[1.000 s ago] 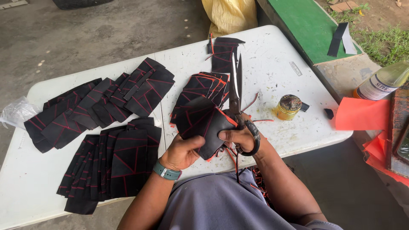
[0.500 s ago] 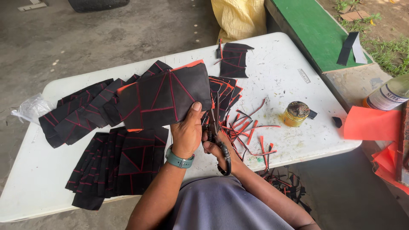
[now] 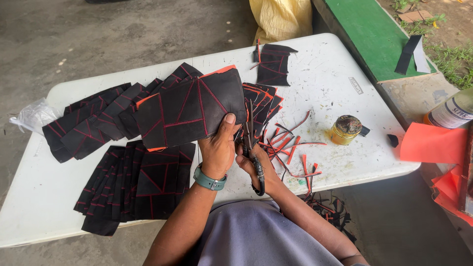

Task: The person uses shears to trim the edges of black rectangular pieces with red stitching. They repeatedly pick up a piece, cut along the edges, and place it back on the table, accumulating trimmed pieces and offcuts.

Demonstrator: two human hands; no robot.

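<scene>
My left hand (image 3: 218,148), with a teal band on its wrist, holds up a black leather piece (image 3: 189,111) with red stitching and orange edges. My thumb presses on its lower right corner. Right beside it my right hand (image 3: 256,165) grips a pair of dark scissors (image 3: 251,138), blades pointing away from me along the piece's right edge. Whether the blades touch the leather I cannot tell. Thin black and orange trimmed strips (image 3: 290,148) lie on the white table (image 3: 325,79) just right of my hands.
Fanned rows of similar black pieces lie at the back left (image 3: 93,123), the front left (image 3: 135,184) and behind the scissors (image 3: 263,101); a small stack (image 3: 272,64) is farther back. A small open jar (image 3: 345,130) stands right. A plastic bag (image 3: 34,116) sits at the left edge.
My left hand has lifted a large black piece up and to the left, where earlier it held a smaller piece low. The scissors went from pointing far forward to sitting close by my left thumb.
</scene>
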